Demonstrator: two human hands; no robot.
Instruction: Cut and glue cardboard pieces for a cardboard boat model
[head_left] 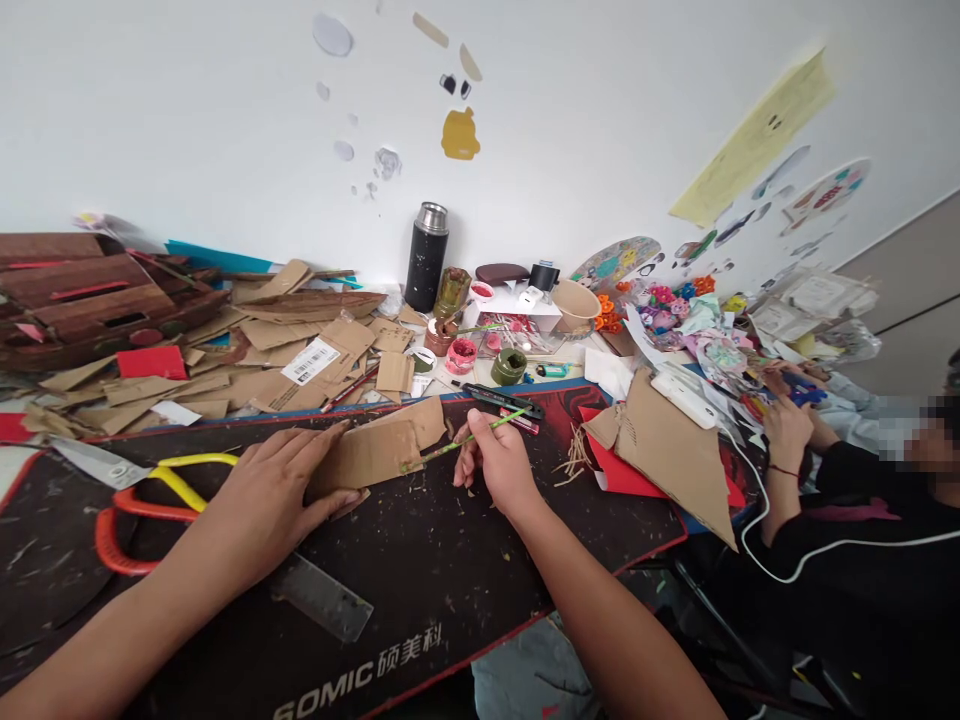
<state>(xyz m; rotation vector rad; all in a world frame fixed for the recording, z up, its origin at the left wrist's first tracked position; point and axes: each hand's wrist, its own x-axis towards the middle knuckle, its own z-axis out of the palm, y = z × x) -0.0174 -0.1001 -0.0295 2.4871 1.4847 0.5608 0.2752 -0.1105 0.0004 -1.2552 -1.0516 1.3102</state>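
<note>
My left hand (277,490) grips the left end of a folded piece of brown cardboard (375,445), thumb at its lower edge and fingers over the top. Between the fingertips of my right hand (499,462) is a thin green paintbrush (450,446). It slants down to the left, its tip at the right part of the cardboard, where a darker stain shows. Scissors (135,495) with orange and yellow handles lie by my left forearm. Below the cardboard, a clear ruler (326,598) is partly under my left wrist. A black utility knife (495,398) lies just behind my right hand.
Open paint jars, pink (461,355) and green (510,366), stand behind the mat (450,570). A black thermos (427,260) is near the wall. Cardboard scraps (307,365) and a brown model boat (82,300) fill the left. Another person (862,510) works at right.
</note>
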